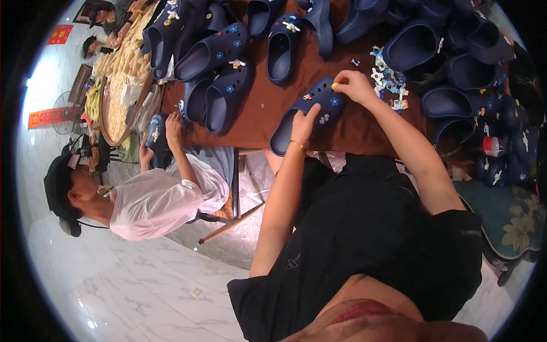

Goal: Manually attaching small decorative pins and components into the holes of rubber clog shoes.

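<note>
A navy clog [316,122] lies on the brown tabletop in front of me, its toe pointing away to the right. My left hand [305,126] grips it around the middle. Between the fingertips of my right hand [354,87] is a small yellow charm [335,85], held against the holes near the toe. Blue flower and other small charms sit in the clog's upper. To the right of my hand is a loose pile of white and blue charms [389,77].
Many navy clogs with charms crowd the table's far side, such as one clog [282,54], and more are heaped at the right [447,102]. At the left a co-worker in a white shirt [159,199] handles another clog [156,139]. A red-labelled bottle [493,146] stands among the right-hand clogs.
</note>
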Demonstrator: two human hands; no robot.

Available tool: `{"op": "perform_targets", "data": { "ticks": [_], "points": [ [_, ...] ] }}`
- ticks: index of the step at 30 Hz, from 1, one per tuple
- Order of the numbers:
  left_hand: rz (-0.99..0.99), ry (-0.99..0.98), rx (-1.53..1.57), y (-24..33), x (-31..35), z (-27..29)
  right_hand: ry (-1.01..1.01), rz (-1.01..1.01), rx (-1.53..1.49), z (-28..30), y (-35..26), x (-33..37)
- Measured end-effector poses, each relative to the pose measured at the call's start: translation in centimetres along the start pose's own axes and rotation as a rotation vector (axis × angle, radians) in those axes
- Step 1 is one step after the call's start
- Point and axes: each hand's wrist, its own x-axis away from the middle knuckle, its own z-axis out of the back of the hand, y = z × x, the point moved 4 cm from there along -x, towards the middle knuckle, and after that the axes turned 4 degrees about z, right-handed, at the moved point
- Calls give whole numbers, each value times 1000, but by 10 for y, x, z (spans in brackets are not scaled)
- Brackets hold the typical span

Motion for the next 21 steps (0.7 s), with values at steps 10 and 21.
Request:
{"op": "perform_targets", "data": {
  "ticks": [10,21],
  "points": [
    [-34,11,140,7,-10,-9,-318,180,264,-26,5,-67],
    [-7,36,70,-22,-5,-8,-408,420,480,-29,-25,-36]
  ]
}}
